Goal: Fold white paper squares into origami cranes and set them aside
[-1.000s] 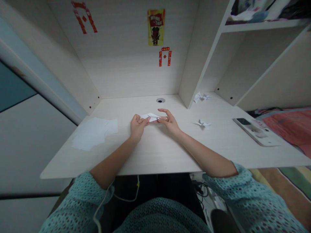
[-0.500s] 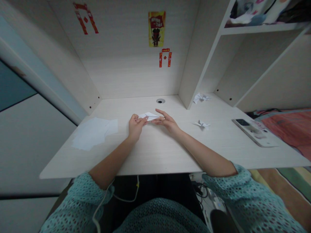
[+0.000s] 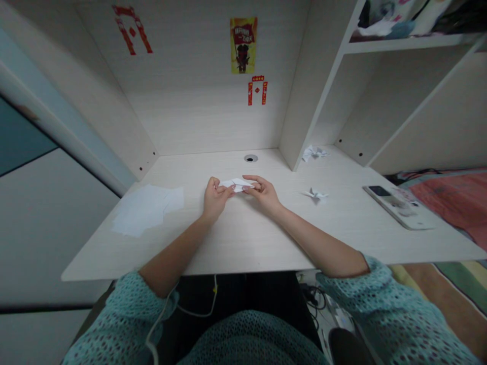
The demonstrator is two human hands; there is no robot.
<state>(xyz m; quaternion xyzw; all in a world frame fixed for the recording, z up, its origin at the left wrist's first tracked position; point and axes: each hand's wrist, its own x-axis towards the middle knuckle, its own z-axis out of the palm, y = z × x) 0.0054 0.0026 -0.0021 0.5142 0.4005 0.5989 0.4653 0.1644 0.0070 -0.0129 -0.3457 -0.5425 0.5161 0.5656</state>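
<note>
A small folded piece of white paper is held between both hands just above the pale wooden desk. My left hand pinches its left end with thumb and fingers. My right hand pinches the right end, fingers curled around the fold. Much of the paper is hidden behind the fingertips.
A loose stack of white sheets lies at the desk's left. A folded paper figure sits to the right, another by the shelf divider. A remote-like device rests at the far right. A cable hole lies behind the hands.
My right hand's fingers, stretched out half a second ago, have curled back onto the paper's right end. The left hand has barely shifted.
</note>
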